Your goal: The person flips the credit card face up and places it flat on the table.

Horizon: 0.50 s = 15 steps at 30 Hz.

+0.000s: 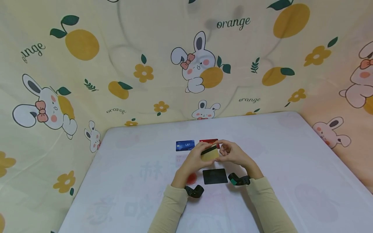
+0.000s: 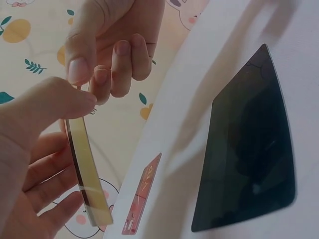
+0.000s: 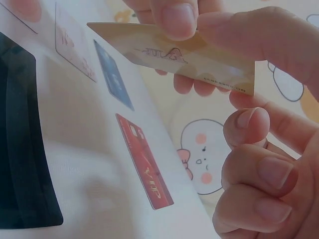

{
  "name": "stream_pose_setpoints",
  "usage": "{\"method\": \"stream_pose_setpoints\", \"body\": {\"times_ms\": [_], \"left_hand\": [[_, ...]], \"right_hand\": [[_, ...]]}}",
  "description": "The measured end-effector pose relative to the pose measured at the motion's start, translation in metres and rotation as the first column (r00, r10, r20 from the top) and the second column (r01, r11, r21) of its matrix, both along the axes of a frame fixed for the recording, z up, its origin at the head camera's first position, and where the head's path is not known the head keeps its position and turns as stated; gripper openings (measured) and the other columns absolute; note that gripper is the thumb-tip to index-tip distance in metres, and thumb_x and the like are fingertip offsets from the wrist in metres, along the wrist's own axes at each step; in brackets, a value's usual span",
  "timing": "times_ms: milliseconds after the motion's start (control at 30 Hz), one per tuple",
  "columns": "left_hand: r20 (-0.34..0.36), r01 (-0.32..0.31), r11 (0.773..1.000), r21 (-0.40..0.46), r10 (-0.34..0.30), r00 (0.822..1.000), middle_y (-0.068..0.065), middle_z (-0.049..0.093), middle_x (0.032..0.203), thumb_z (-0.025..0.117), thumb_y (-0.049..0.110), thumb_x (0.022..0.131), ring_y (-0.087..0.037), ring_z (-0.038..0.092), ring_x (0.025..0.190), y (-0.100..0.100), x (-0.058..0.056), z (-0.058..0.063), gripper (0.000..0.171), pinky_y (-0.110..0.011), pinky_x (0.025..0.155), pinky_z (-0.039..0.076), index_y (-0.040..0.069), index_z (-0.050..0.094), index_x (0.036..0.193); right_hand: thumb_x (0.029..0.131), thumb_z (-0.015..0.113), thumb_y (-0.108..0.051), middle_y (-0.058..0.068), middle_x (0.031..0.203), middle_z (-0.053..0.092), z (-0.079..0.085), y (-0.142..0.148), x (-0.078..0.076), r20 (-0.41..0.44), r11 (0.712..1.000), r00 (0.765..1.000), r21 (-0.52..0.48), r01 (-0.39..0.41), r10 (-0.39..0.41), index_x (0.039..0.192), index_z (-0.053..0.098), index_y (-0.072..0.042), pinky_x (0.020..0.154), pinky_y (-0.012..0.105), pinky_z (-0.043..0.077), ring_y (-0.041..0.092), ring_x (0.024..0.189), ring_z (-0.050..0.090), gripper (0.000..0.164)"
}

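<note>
Both hands hold a gold card [image 1: 209,154] with a dark stripe along one edge, raised above the table. My left hand [image 1: 196,158] pinches it between thumb and fingers; in the right wrist view that thumb lies on the card's lettered face. My right hand [image 1: 233,153] pinches the card's other end with thumb and index finger, its remaining fingers curled in. Behind the hands lie a blue VIP card [image 1: 185,145] and a red VIP card [image 3: 144,162], the red one partly hidden in the head view. Closer to me is a flat black rectangle [image 1: 215,176].
A pale card [image 1: 180,160] lies below the blue one, partly covered by my left hand. A red round patch [image 1: 191,178] shows beside my left wrist. The white tabletop [image 1: 131,194] meets a curtain [image 1: 163,38] printed with rabbits and oranges at its back edge.
</note>
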<state>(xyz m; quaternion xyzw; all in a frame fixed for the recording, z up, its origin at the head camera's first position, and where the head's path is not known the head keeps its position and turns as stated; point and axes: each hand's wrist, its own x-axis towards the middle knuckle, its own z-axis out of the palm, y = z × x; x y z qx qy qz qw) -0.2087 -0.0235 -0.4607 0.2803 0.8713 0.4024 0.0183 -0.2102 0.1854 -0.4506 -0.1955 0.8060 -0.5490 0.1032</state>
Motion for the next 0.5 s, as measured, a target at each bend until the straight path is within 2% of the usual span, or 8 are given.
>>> {"method": "stream_pose_setpoints", "body": {"times_ms": [300,500], "left_hand": [[-0.014,-0.009,0.998,0.064,0.01,1.0,-0.008,0.058,0.127,0.076,0.021,0.081,-0.02,0.058,0.106,-0.0025,0.0,0.0017,0.057,-0.028,0.089,0.053,0.012,0.054,0.133],[-0.01,-0.016,0.993,0.118,0.017,1.0,-0.009,0.058,0.129,0.077,0.019,0.08,-0.021,0.058,0.111,-0.0024,-0.0012,0.0011,0.058,-0.034,0.097,0.053,0.01,0.055,0.132]], "right_hand": [[0.074,0.08,-0.007,0.003,0.073,0.046,0.0007,0.0029,-0.0001,0.044,1.0,0.999,-0.002,0.025,-0.025,0.127,0.052,0.0,0.054,0.02,0.039,0.006,0.062,0.044,0.061],[0.074,0.079,-0.005,0.003,0.074,0.048,-0.001,0.0049,0.0001,0.063,0.999,0.998,-0.046,0.006,-0.003,0.13,0.048,0.006,0.055,0.021,0.039,0.006,0.064,0.046,0.064]]}}
